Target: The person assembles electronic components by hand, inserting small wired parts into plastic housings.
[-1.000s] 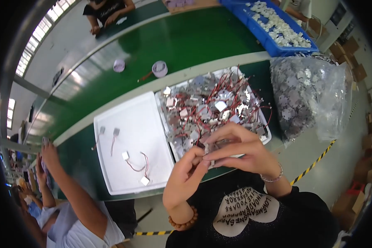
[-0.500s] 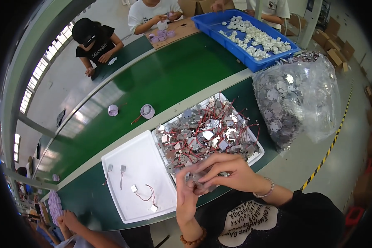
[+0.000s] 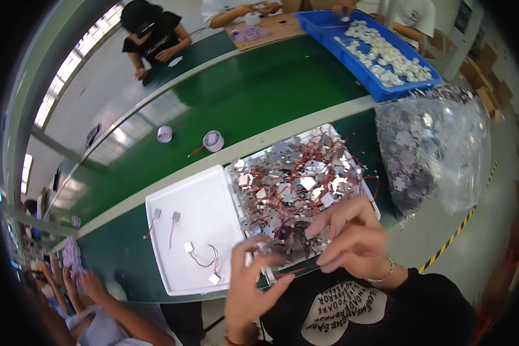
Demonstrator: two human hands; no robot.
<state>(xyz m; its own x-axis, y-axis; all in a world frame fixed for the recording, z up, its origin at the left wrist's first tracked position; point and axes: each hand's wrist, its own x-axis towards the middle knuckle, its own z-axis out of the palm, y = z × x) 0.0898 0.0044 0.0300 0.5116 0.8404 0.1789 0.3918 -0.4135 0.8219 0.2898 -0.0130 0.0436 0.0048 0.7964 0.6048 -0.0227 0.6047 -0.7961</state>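
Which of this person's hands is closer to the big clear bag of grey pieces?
Right. The right hand is apart from the clear bag, to its left and closer to the person's body; the left hand is farther left.

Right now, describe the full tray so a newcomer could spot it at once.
From the green belt, look to its near side, left of the clear bag. The full tray sits there, by your right hand. It is white like the left tray, but heaped with metal pieces and red wires, while the left one holds only a few parts.
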